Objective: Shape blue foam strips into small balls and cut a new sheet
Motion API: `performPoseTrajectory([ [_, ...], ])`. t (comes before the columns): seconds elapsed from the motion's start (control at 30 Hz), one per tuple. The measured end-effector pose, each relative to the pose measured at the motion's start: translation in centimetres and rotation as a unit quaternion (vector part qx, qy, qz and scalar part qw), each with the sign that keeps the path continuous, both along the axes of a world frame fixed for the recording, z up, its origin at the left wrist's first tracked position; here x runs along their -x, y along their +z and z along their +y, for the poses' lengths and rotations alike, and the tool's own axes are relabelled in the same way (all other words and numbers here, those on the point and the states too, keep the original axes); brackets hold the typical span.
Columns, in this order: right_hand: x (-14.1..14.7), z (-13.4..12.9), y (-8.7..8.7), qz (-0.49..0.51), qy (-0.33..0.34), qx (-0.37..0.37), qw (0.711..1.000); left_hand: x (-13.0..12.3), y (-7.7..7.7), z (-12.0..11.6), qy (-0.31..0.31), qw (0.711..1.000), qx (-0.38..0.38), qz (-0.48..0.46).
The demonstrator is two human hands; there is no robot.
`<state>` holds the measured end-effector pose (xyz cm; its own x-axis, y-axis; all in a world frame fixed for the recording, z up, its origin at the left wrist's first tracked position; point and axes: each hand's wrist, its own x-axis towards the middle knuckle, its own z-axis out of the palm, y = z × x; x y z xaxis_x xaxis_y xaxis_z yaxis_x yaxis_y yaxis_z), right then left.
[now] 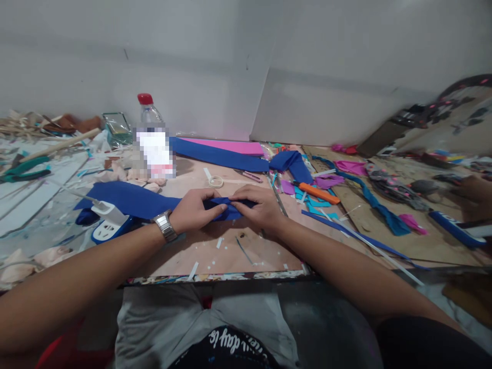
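A long blue fabric strip (130, 199) lies across the worktable, its right end between my two hands. My left hand (196, 211), with a metal watch at the wrist, is closed on the strip, thumb on top. Close beside it, my right hand (259, 205) pinches the same fabric between thumb and fingers, and the cloth looks folded there. Just behind my hands lies a cream-coloured ring (216, 181). Farther back are another blue strip (223, 155), a pink strip (230, 147) and a folded blue piece (292, 164).
An orange cutter (319, 193) lies among scraps on the right. A red-capped bottle (150, 110) stands at the back left. A white and blue power socket (109, 228) sits by my left forearm. Green-handled pliers (26, 169) are far left. Another person's hand (476, 197) shows at far right.
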<state>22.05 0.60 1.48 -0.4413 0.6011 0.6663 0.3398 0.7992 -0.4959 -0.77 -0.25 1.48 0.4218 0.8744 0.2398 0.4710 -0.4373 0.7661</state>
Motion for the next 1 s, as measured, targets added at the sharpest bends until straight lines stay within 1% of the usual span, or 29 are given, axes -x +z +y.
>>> performPoseTrajectory([
  [0.13, 0.01, -0.09, 0.21, 0.004, -0.020, 0.013, 1.000, 0.04, -0.03, 0.14, -0.005, 1.000, -0.006, 0.007],
  [0.37, 0.11, -0.20, -0.04, 0.001, -0.049, 0.061, 0.997, -0.07, -0.12, 0.06, -0.003, 0.999, -0.029, -0.028],
  [0.5, 0.27, -0.37, 0.01, 0.001, -0.053, 0.088, 0.995, -0.12, -0.08, -0.09, -0.024, 0.999, -0.030, -0.021],
  [0.7, 0.25, -0.41, 0.29, -0.021, -0.037, 0.089, 0.995, -0.06, -0.01, -0.12, -0.048, 0.999, -0.025, -0.005],
  [0.9, 0.23, -0.36, 0.10, -0.026, -0.030, 0.088, 0.995, -0.05, 0.07, -0.17, -0.065, 0.998, -0.015, 0.002],
  [1.0, 0.21, -0.34, 0.05, -0.027, -0.013, 0.076, 0.997, -0.10, 0.07, -0.14, -0.067, 0.998, -0.010, 0.005],
])
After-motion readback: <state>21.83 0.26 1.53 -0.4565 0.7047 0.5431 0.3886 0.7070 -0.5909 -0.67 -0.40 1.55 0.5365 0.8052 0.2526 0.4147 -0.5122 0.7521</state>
